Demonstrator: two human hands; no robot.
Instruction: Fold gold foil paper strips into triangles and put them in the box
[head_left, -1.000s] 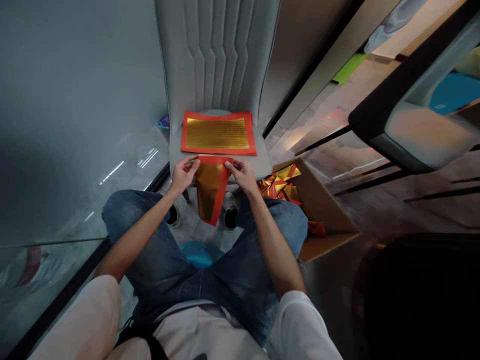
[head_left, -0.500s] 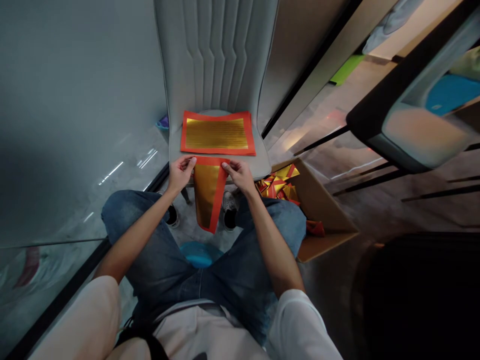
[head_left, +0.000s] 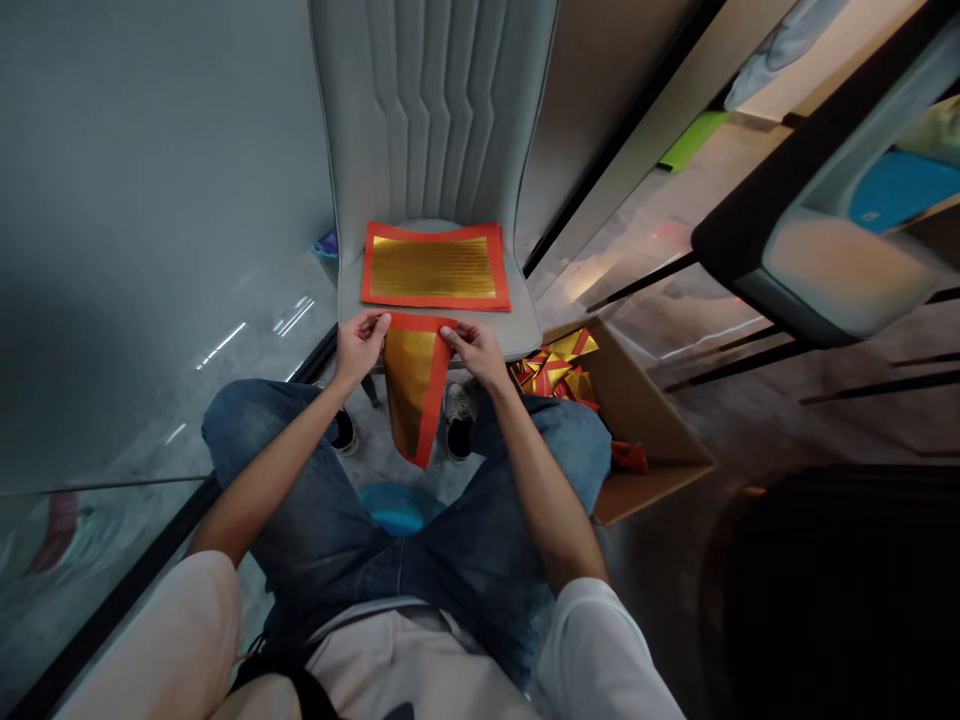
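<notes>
My left hand (head_left: 361,345) and my right hand (head_left: 478,352) pinch the top edge of a gold foil paper with a red border (head_left: 411,390), one at each corner. The paper is folded to a narrow point that hangs down over my lap. Just beyond my hands, a flat rectangular sheet of the same gold and red paper (head_left: 435,265) lies on the grey chair seat (head_left: 521,335), apart from my fingers.
A cardboard box (head_left: 637,420) at my right holds several folded gold and red pieces (head_left: 555,362). A blue basin (head_left: 400,507) sits on the floor between my knees. A glass panel (head_left: 150,200) runs along the left, and another chair (head_left: 847,270) stands at the right.
Both hands have shifted slightly left and toward each other. The folded paper's point hangs a little lower and looks narrower.
</notes>
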